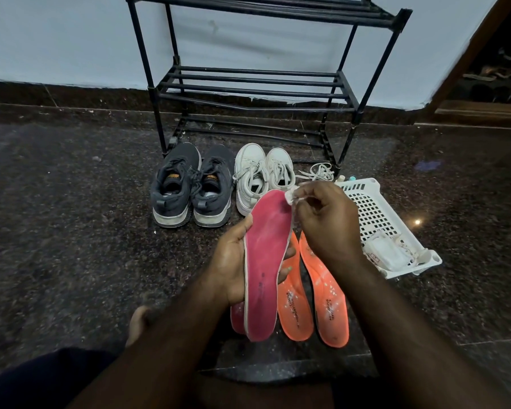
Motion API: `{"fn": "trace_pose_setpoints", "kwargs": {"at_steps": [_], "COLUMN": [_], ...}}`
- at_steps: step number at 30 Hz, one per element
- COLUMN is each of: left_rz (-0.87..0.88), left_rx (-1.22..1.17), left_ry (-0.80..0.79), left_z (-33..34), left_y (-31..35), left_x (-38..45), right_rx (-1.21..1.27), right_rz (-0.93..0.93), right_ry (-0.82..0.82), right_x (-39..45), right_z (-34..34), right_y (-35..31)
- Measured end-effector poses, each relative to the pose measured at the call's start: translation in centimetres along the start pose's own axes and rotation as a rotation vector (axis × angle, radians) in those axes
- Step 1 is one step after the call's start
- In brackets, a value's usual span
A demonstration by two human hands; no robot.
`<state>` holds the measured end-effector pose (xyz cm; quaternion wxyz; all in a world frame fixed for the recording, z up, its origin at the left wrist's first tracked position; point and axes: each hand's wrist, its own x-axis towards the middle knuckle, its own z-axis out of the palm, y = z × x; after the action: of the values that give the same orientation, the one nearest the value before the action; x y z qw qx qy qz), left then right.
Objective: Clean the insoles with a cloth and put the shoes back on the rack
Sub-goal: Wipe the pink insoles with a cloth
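Dark speckled stone floor point(71, 202), wall side: pair of dark grey mesh trainers point(192, 185), heels toward the person, insoles out. Beside them, pair of white lace-up sneakers point(261, 175), both pairs just in front of the black metal tube shoe rack point(248, 84), whose visible shelves hold no shoes. Left hand point(233, 261): fingers wrapped round the edges of a long pink foam insole point(266, 261), grasping it mid-length, long axis running away from the person, toe end up and slightly right. A second pink insole point(237, 315) shows beneath it. Right hand point(325, 219): pinching a small white cloth wad point(292, 197) against the toe end, so the uncleaned length lies back toward the person. Two orange foam insoles point(310, 290) lie side by side on the floor below. Far right: white perforated plastic basket point(378, 211), holding a white bottle-like item point(387, 255) and small indistinct bits.
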<state>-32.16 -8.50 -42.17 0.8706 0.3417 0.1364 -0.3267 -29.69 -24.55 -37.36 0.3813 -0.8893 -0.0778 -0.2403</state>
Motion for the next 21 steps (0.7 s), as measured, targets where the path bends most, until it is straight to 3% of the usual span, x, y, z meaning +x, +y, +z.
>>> {"fn": "trace_pose_setpoints", "kwargs": {"at_steps": [5, 9, 16, 21], "left_rz": [0.002, 0.039, 0.044, 0.041], "left_rx": [0.022, -0.032, 0.010, -0.028], "left_ry": [0.025, 0.031, 0.008, 0.010], "left_z": [0.3, -0.2, 0.1, 0.1], "left_y": [-0.6, -0.3, -0.5, -0.4], "left_x": [0.3, 0.6, 0.5, 0.7], "right_rx": [-0.212, -0.153, -0.183, -0.267], "right_rz": [-0.081, -0.130, -0.042, -0.140], "right_ry": [-0.140, -0.251, -0.134, -0.274], "right_x": [-0.7, -1.6, -0.6, -1.8], "right_z": [1.9, 1.9, 1.5, 2.2], "right_y": [0.3, -0.5, 0.0, -0.8]}}
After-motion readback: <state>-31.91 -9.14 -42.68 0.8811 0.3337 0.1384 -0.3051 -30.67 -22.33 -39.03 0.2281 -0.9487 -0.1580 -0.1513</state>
